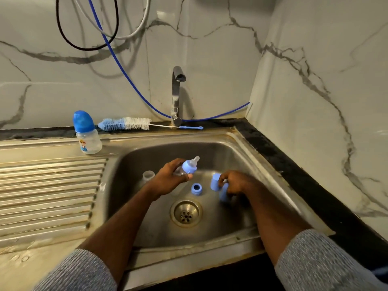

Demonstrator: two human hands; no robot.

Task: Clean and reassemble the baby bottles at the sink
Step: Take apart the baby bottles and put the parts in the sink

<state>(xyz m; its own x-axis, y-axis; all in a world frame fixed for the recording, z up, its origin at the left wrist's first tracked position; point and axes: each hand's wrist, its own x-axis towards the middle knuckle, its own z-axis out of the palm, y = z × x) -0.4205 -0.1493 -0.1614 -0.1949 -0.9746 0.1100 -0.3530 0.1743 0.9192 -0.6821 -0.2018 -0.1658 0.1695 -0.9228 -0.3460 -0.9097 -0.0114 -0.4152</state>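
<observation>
White marble-look wall tiles (220, 49) with grey veins are wrapping the corner, the right wall (325, 80) angling in close. Warm, dim light is glancing off them. A black cable (63, 36), a grey cable (137, 30) and a thin blue hose (126, 72) are hanging down the back wall, the hose trailing along its foot. A dark speckled worktop (283, 162) is running along both walls, framing a steel drainboard (48, 185) that is showing rust-stained ridges.
</observation>
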